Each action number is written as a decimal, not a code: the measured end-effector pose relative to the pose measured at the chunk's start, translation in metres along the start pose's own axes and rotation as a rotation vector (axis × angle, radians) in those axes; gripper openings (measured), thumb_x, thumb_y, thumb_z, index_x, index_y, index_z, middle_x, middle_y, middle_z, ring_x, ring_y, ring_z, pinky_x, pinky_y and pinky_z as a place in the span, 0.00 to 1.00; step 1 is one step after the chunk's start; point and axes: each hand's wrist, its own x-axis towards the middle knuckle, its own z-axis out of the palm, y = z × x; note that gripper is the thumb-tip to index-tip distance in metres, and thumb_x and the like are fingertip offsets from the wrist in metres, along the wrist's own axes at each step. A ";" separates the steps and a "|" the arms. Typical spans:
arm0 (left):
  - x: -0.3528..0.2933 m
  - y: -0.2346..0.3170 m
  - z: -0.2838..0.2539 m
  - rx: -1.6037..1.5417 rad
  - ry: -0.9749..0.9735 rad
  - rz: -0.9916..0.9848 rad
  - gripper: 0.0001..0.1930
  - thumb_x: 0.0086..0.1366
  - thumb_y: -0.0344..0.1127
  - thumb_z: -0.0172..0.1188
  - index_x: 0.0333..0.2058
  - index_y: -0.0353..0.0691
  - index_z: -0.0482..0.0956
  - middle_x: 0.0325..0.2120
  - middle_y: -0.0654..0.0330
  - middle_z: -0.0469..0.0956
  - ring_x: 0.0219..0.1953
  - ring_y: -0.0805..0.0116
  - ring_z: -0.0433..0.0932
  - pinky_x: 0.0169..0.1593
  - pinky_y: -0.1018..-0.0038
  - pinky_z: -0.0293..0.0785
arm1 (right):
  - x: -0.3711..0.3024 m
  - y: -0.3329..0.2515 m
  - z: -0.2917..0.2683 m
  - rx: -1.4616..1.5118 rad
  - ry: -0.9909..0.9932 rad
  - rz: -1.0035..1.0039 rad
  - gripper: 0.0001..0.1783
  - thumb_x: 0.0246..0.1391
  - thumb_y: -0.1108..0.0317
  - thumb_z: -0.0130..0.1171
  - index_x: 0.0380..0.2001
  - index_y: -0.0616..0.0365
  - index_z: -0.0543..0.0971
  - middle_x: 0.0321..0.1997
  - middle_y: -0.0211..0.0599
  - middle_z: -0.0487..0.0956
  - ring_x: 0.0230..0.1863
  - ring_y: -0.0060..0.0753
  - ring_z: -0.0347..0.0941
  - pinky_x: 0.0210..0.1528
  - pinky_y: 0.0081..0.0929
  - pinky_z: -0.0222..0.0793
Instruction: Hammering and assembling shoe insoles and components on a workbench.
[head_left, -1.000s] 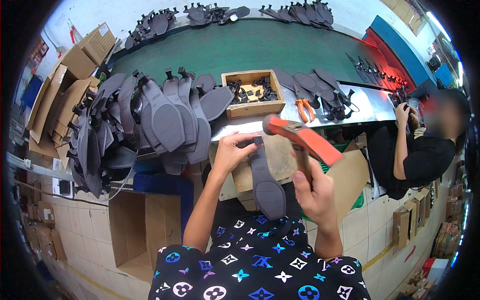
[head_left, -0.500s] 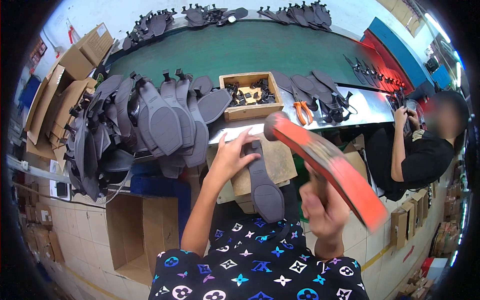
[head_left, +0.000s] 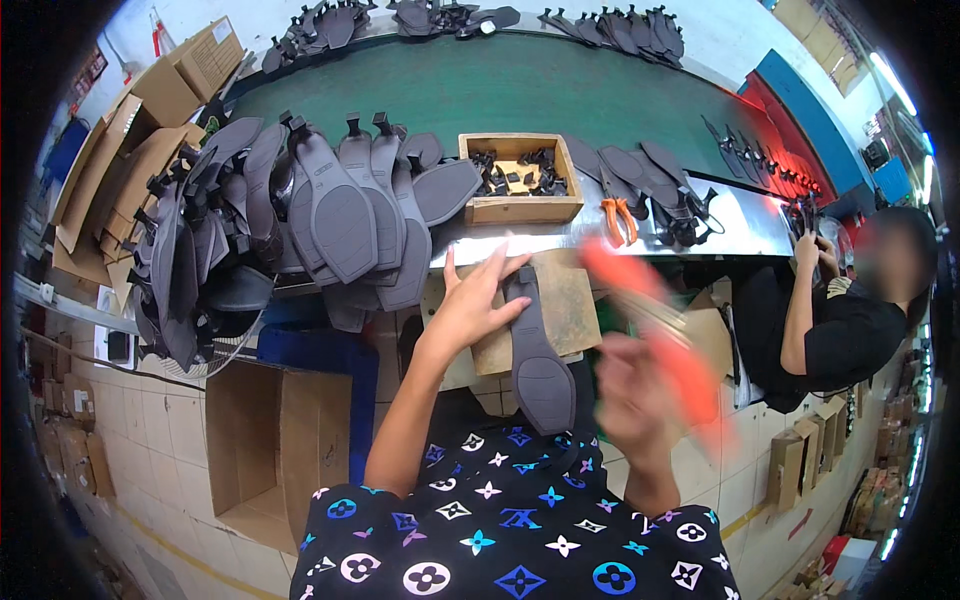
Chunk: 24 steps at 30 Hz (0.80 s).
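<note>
My left hand [head_left: 480, 305] rests with fingers spread at the narrow end of a dark grey shoe sole [head_left: 543, 385]. Its thumb and forefinger touch the sole's edge. The sole lies tread side up across a worn tan board [head_left: 575, 300], its broad end reaching toward my lap. Right of the sole, my right hand [head_left: 635, 395] is closed around a red hammer [head_left: 665, 335]. Motion smears both, and the grip is partly hidden. The hammer is raised, apart from the sole.
Many heeled soles [head_left: 345, 215] are heaped at the left of the bench. A wooden box [head_left: 525, 209] of small black heel pieces stands ahead, with orange-handled pliers [head_left: 620, 222] beside it. A cardboard box [head_left: 250, 450] is low at left. At right sits a co-worker [head_left: 850, 320].
The hammer and my right hand have moved slightly and are more blurred. My left hand stays at the narrow end of the sole. The whole view has shifted a little.
</note>
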 end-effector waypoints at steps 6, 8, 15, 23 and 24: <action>0.000 -0.002 0.006 -0.157 0.102 0.170 0.18 0.61 0.41 0.64 0.49 0.44 0.81 0.56 0.56 0.77 0.62 0.58 0.71 0.66 0.50 0.54 | -0.013 0.027 -0.006 -0.289 -0.047 0.143 0.15 0.66 0.65 0.54 0.47 0.65 0.79 0.26 0.40 0.77 0.23 0.26 0.70 0.27 0.28 0.66; -0.003 0.009 -0.005 -0.484 0.162 0.355 0.14 0.60 0.35 0.65 0.45 0.40 0.82 0.48 0.54 0.81 0.53 0.55 0.79 0.57 0.62 0.71 | -0.013 0.029 -0.015 -0.418 -0.032 0.128 0.15 0.65 0.67 0.53 0.50 0.64 0.78 0.29 0.39 0.79 0.25 0.25 0.70 0.30 0.27 0.68; -0.075 0.092 -0.050 -0.900 -0.021 0.256 0.10 0.65 0.32 0.64 0.41 0.32 0.82 0.33 0.55 0.83 0.36 0.68 0.82 0.40 0.72 0.74 | 0.022 0.075 0.010 -0.887 -0.476 0.193 0.27 0.59 0.64 0.60 0.61 0.58 0.70 0.49 0.50 0.76 0.39 0.58 0.77 0.38 0.44 0.75; -0.094 0.130 -0.086 -1.329 -0.324 -0.346 0.11 0.67 0.32 0.62 0.42 0.29 0.84 0.38 0.60 0.84 0.43 0.78 0.78 0.50 0.79 0.72 | 0.049 0.023 -0.031 0.161 -0.710 -0.090 0.20 0.60 0.59 0.58 0.45 0.68 0.80 0.42 0.48 0.81 0.37 0.38 0.80 0.42 0.30 0.74; -0.092 0.133 -0.086 -1.342 -0.361 -0.306 0.11 0.67 0.32 0.62 0.42 0.29 0.84 0.38 0.60 0.84 0.43 0.78 0.78 0.51 0.79 0.72 | 0.052 0.016 -0.034 0.200 -0.764 -0.178 0.19 0.59 0.61 0.59 0.44 0.68 0.81 0.41 0.48 0.81 0.37 0.39 0.80 0.42 0.31 0.75</action>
